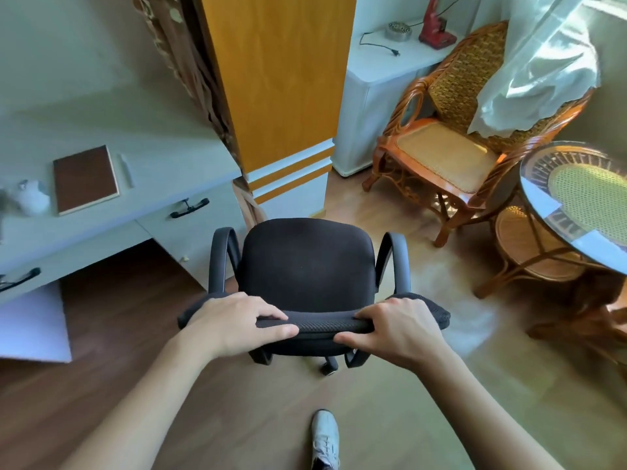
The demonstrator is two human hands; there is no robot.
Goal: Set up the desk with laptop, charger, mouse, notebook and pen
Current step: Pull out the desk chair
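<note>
Wood floor, pale desk (142,137) at left. Notebook (84,179), pen (125,169) lie on desk. Left hand (234,322), right hand (397,329): fingers wrapped round office chair (307,266) backrest top. Risk: chair rolls, armrest strikes drawer front; laptop, charger, mouse unseen.

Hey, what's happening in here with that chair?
A person stands behind a black office chair, with the left hand and right hand both holding the top of its backrest. The chair sits on the floor to the right of the desk, facing away from the person. A brown notebook and a white pen lie side by side on the desk.
</note>
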